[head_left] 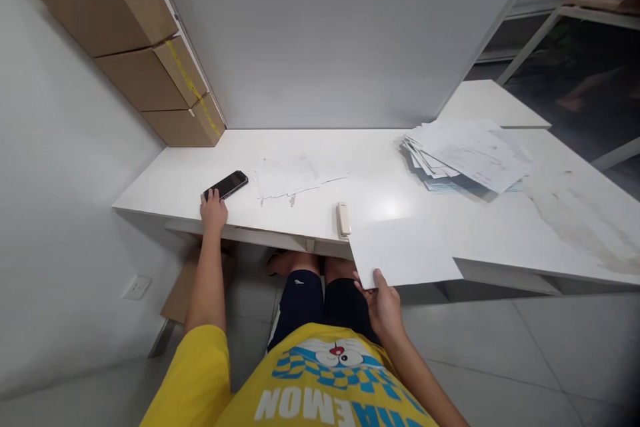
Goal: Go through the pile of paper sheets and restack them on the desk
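My left hand (214, 212) is at the table's front left, its fingers closed around the near end of a black smartphone (231, 183), which lies on the white tabletop. My right hand (384, 304) pinches a blank white sheet of paper (403, 250) by its near left corner, thumb on top. The sheet juts over the table's front edge, its far part over the tabletop. Just left of the sheet lies a small cream stapler (343, 220), close to the edge. Another white sheet or thin stack (287, 177), with torn-looking near edges, rests flat between the phone and the stapler.
A messy pile of papers (470, 154) sits on the right of the white table (370, 167). A large whiteboard (320, 40) leans at the back. Cardboard boxes (127, 34) are stacked at the left wall. Open shelf space shows under the tabletop's edge.
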`<state>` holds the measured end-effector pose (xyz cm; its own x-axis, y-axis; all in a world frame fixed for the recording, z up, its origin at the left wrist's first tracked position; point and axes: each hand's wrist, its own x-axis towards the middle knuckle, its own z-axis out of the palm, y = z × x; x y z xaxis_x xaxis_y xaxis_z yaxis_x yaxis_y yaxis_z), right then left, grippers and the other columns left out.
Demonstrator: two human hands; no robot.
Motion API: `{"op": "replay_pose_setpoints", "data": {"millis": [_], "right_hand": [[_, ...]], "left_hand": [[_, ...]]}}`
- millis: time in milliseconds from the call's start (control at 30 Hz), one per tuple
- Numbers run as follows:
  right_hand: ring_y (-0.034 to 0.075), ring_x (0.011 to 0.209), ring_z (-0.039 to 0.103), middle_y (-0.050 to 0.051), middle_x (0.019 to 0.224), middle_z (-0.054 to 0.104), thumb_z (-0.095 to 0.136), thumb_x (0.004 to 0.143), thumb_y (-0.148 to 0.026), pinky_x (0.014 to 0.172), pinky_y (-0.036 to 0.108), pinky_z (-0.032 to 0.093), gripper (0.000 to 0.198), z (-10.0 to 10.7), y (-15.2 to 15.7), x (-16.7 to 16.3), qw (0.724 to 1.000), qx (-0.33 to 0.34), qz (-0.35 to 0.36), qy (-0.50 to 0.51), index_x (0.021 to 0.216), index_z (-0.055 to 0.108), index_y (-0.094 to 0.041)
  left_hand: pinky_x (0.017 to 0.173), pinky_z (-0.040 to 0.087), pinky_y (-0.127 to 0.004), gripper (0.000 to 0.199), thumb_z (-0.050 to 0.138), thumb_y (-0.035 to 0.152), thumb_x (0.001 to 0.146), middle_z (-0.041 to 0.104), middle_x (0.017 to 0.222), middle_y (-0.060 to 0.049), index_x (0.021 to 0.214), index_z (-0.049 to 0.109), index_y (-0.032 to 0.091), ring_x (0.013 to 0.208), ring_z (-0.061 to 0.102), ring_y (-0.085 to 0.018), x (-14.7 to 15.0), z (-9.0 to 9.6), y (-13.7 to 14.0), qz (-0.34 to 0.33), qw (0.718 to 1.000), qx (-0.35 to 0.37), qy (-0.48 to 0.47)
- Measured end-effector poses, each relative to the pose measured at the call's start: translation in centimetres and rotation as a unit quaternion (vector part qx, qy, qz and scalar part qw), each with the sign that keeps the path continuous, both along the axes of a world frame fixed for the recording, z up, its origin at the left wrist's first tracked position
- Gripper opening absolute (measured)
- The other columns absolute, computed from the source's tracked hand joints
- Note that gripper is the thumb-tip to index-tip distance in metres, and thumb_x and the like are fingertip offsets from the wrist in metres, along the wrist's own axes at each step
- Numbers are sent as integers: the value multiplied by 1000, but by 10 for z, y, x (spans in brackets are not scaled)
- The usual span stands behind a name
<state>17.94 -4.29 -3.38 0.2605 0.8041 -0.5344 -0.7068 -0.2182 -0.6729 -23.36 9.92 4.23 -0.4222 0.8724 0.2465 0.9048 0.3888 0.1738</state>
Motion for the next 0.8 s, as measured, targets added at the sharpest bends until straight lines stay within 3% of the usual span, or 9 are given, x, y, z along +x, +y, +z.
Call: {"op": "replay_pose_setpoints", "data": {"millis": [100,200,333,500,667,733,800], "right_hand": [[21,74,72,0,88,73,82,59,-42,66,33,61,49,1,1,-4,1000,-2,-2,-2,98,64,-17],[23,76,72,3,86,73,80,62,-44,65,33,61,48,0,0,-8,1000,-3,13,-7,97,64,-15],[23,80,71,4,91,72,76,66,-46,67,33,60,47,-10,0,-6,999,7,36,-25,100,64,-15],[24,88,68,6,93,71,69,70,-47,74,36,57,49,-35,23,17,979,21,-32,-202,106,64,-13],[27,102,62,11,105,68,64,73,-42,87,40,51,52,-48,50,73,888,43,-116,-443,114,62,-10],[28,101,62,12,105,68,63,73,-40,90,41,48,50,-46,64,101,851,47,-135,-504,112,63,-9],[27,99,62,12,105,67,61,74,-37,89,40,48,49,-40,87,130,834,60,-152,-527,113,62,-9]], "left_hand": [[117,24,-46,49,35,25,94,41,149,-10,138,45,7,142,22,-35,-16,-12,2,-7,1000,2,-9],[116,26,-47,48,35,24,94,42,148,-10,137,47,7,142,22,-35,-19,-17,5,-5,1000,20,-9],[117,20,-49,51,41,24,93,40,149,-13,139,41,4,144,15,-33,6,-24,11,-38,998,56,-16],[118,21,-47,52,42,38,94,41,148,-9,141,39,16,145,19,-26,109,-40,26,-204,968,83,-119],[118,22,-49,51,44,50,92,44,146,-2,139,42,30,144,21,-23,225,-45,19,-343,913,72,-209],[118,19,-52,51,46,52,90,43,147,-2,137,45,31,145,18,-25,255,-42,10,-417,887,36,-197],[118,19,-51,51,44,53,91,39,150,-3,135,47,28,146,16,-26,271,-38,3,-457,869,9,-189]]}}
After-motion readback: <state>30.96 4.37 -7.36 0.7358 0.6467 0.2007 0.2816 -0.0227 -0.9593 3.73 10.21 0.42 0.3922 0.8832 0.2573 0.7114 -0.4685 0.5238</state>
